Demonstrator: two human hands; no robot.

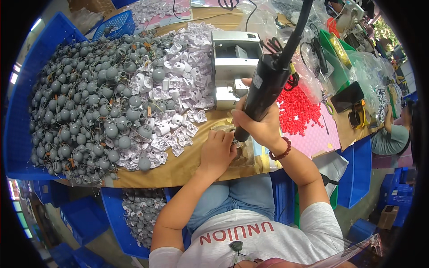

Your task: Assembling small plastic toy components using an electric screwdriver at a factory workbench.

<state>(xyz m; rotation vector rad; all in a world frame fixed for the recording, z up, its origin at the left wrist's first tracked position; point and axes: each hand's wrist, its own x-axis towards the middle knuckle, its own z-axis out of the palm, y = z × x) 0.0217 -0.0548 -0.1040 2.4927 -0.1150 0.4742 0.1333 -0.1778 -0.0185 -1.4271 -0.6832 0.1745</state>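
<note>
My right hand [264,125] is wrapped round a black electric screwdriver [263,85], which slants down to the left. Its tip ends beside the fingers of my left hand [217,152]. Those fingers are bent and pressed together over a small work spot at the table's front edge; what they hold is hidden. Under them lies a brownish flat block [244,157], partly covered by the hand. Just beyond stands a grey-white metal box machine [234,71] with an open front, probably a screw feeder.
Left of my hands spreads a heap of grey round parts with wires [80,102], beside white plastic parts [190,67]. Small red parts [297,111] lie on the right, near a black phone-like slab [347,97] and a yellow tape roll [357,117]. Another person [391,138] sits far right.
</note>
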